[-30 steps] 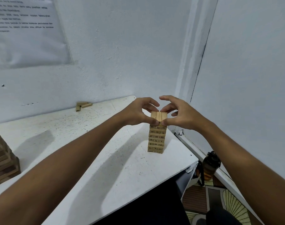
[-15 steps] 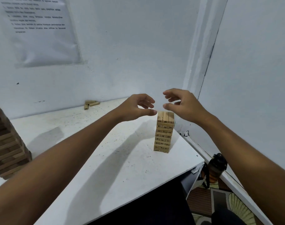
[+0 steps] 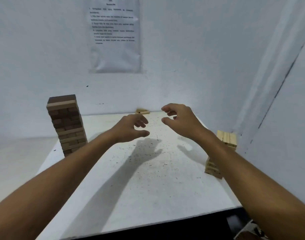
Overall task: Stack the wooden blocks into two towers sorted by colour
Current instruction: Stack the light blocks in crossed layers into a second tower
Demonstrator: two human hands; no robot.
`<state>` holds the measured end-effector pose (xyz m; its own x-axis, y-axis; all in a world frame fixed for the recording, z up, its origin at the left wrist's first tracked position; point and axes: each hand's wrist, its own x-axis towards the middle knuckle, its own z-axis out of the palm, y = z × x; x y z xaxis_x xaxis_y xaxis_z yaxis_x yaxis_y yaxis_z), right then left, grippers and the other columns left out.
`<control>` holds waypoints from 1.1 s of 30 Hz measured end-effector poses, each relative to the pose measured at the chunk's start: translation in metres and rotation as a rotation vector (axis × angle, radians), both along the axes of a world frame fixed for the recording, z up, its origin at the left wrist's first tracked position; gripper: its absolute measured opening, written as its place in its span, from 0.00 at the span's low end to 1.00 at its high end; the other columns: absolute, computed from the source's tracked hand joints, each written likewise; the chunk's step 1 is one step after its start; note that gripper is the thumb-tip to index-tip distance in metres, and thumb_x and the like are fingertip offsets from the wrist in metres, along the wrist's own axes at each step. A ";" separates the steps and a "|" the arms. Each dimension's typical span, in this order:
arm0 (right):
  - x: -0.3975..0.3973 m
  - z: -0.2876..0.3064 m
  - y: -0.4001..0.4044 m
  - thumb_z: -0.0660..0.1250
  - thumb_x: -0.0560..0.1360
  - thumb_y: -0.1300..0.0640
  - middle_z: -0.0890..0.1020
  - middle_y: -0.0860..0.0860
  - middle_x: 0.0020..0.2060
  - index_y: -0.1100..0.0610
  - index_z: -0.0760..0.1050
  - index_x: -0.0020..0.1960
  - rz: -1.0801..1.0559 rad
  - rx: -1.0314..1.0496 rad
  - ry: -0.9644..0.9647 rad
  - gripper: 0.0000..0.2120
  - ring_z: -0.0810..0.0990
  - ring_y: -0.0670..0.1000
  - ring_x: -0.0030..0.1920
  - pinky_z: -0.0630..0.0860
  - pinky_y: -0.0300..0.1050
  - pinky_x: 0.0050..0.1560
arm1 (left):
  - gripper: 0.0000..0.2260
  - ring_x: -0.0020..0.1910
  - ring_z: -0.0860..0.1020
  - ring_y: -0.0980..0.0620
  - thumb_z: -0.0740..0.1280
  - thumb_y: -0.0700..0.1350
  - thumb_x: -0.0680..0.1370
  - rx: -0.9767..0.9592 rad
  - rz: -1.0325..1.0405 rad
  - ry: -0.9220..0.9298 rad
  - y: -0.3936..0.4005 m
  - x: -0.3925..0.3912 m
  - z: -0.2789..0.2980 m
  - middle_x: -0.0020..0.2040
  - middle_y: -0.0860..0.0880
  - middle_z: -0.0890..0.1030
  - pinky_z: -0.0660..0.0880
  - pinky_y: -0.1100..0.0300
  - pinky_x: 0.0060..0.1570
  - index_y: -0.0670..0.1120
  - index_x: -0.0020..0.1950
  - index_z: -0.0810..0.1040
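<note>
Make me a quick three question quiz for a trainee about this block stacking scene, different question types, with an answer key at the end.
1. True or false: the left hand is gripping a block.
2. Multiple choice: where does the pale tower stand on the table? A) near its right edge, partly behind the right forearm B) at its middle C) against the dark tower
3. Fill in the blank: the loose blocks lie at the table's far edge, against the ____.

Key
1. False; both it and the right hand hang over the table with loosely curled fingers, holding nothing.
2. A
3. wall
</note>
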<state>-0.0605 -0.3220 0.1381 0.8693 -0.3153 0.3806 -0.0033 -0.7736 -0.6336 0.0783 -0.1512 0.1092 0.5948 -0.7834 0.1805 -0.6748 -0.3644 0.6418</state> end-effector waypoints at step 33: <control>0.279 -0.129 -0.054 0.62 0.76 0.60 0.68 0.55 0.69 0.55 0.67 0.72 -0.163 -0.084 0.253 0.25 0.67 0.58 0.68 0.66 0.55 0.66 | 0.18 0.78 0.56 0.42 0.61 0.44 0.79 0.201 0.281 -0.132 -0.100 0.154 -0.101 0.73 0.47 0.69 0.49 0.34 0.73 0.43 0.69 0.70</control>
